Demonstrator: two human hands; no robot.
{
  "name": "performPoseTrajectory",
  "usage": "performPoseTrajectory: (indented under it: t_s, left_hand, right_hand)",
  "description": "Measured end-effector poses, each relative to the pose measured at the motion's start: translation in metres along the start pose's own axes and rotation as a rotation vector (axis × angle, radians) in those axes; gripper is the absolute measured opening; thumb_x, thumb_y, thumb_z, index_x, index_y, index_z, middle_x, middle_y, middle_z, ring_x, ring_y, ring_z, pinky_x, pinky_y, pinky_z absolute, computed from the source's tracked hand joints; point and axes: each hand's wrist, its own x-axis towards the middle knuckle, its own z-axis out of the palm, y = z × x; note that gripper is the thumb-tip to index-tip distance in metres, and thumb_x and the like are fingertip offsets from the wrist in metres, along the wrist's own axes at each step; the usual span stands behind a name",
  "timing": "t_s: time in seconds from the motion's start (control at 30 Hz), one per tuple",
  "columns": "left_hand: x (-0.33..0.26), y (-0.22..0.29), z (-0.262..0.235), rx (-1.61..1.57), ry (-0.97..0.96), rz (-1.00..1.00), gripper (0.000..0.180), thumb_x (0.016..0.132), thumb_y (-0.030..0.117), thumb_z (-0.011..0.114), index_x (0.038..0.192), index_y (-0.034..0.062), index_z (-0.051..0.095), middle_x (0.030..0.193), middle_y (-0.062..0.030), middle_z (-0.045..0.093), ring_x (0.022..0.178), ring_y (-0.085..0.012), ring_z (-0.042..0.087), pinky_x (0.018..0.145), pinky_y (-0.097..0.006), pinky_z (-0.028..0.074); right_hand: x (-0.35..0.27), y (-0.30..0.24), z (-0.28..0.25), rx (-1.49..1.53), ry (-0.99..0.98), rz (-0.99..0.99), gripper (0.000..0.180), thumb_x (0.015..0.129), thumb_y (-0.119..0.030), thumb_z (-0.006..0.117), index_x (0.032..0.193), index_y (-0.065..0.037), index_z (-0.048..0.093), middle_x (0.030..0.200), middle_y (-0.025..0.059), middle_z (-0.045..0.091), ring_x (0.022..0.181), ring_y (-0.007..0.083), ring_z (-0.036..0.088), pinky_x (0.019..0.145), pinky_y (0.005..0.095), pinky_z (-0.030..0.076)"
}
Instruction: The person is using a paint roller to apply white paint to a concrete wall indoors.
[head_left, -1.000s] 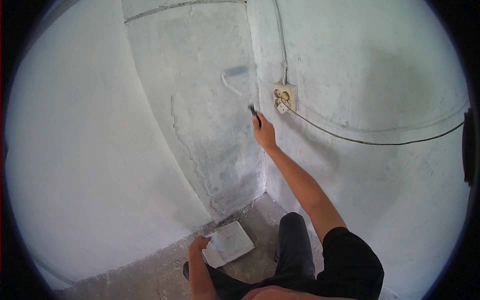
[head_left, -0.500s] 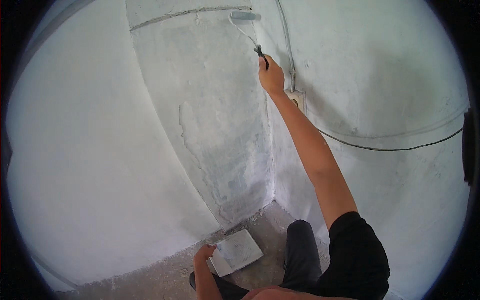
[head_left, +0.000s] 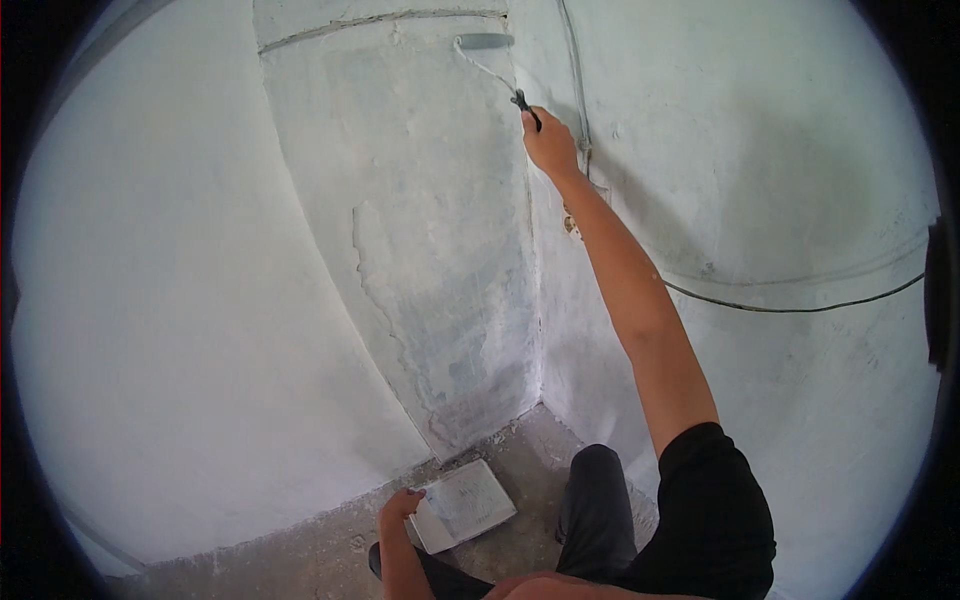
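Observation:
My right hand (head_left: 551, 141), arm stretched up and forward, is closed round the black handle of a paint roller (head_left: 484, 41). The grey roller sleeve lies sideways against the upper part of the patchy wall panel (head_left: 430, 200), close to the corner. Low down, my left hand (head_left: 402, 503) grips the edge of a white paint tray (head_left: 465, 506) by its left side. Wet white paint and a ribbed surface show in the tray. My left fingertips curl over the rim, and the thumb is partly hidden.
A wall cable (head_left: 577, 80) runs down the right wall to a socket box (head_left: 572, 222), partly behind my forearm. A dark loose cable (head_left: 800, 308) sags across that wall. The smoother white wall (head_left: 180, 330) stands at left. Rough concrete floor (head_left: 300, 560) lies below, beside my bent knees.
The roller has slid slightly down the panel, still near the corner. My right arm now covers more of the socket box. The tray and left hand appear a little further left.

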Motion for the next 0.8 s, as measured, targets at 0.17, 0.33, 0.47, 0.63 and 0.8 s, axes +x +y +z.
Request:
performPoseTrajectory:
  t_s: [0.17, 0.33, 0.47, 0.63, 0.8]
  left_hand:
    - [-0.001, -0.004, 0.005, -0.08, 0.096, 0.031, 0.064, 0.091, 0.061, 0.065, 0.115, 0.0015, 0.069, 0.088, -0.014, 0.074, 0.074, -0.0242, 0.068, 0.065, -0.042, 0.054]
    - [-0.008, -0.004, 0.006, -0.056, 0.091, 0.071, 0.064, 0.091, 0.06, 0.066, 0.116, 0.0005, 0.069, 0.088, -0.0154, 0.073, 0.076, -0.0253, 0.069, 0.066, -0.042, 0.054]
    - [0.0, -0.005, 0.005, -0.009, 0.012, 0.003, 0.067, 0.094, 0.059, 0.063, 0.13, 0.0032, 0.059, 0.117, -0.0117, 0.069, 0.097, -0.0242, 0.071, 0.08, -0.045, 0.058]
    - [0.018, -0.017, 0.008, -0.035, 0.029, 0.029, 0.069, 0.092, 0.061, 0.063, 0.129, 0.0027, 0.061, 0.105, -0.0138, 0.072, 0.089, -0.0257, 0.07, 0.075, -0.044, 0.057]
    - [0.018, -0.019, 0.006, -0.052, 0.082, 0.042, 0.07, 0.091, 0.062, 0.063, 0.128, 0.0029, 0.064, 0.096, -0.0159, 0.075, 0.085, -0.0269, 0.07, 0.073, -0.043, 0.056]
  right_hand:
    - [-0.012, 0.006, 0.004, 0.005, -0.002, 0.004, 0.037, 0.102, -0.038, 0.051, 0.12, -0.01, 0.066, 0.106, 0.0217, 0.072, 0.102, 0.0466, 0.066, 0.089, 0.0544, 0.052]
    - [-0.127, 0.042, 0.018, 0.013, -0.048, 0.091, 0.039, 0.104, -0.04, 0.049, 0.126, -0.012, 0.064, 0.101, 0.0244, 0.072, 0.098, 0.0472, 0.067, 0.088, 0.0532, 0.053]
    - [-0.191, 0.057, 0.016, 0.045, -0.128, 0.248, 0.036, 0.103, -0.035, 0.055, 0.127, -0.01, 0.065, 0.092, 0.0246, 0.071, 0.088, 0.0441, 0.069, 0.078, 0.0485, 0.053]
    - [-0.167, 0.054, 0.01, 0.044, -0.049, 0.142, 0.035, 0.103, -0.033, 0.055, 0.128, -0.01, 0.065, 0.09, 0.0238, 0.071, 0.085, 0.0434, 0.069, 0.076, 0.048, 0.052]
    - [-0.077, 0.021, 0.014, 0.044, 0.02, 0.039, 0.038, 0.103, -0.036, 0.053, 0.126, -0.009, 0.065, 0.098, 0.0253, 0.071, 0.097, 0.0477, 0.066, 0.086, 0.0526, 0.052]
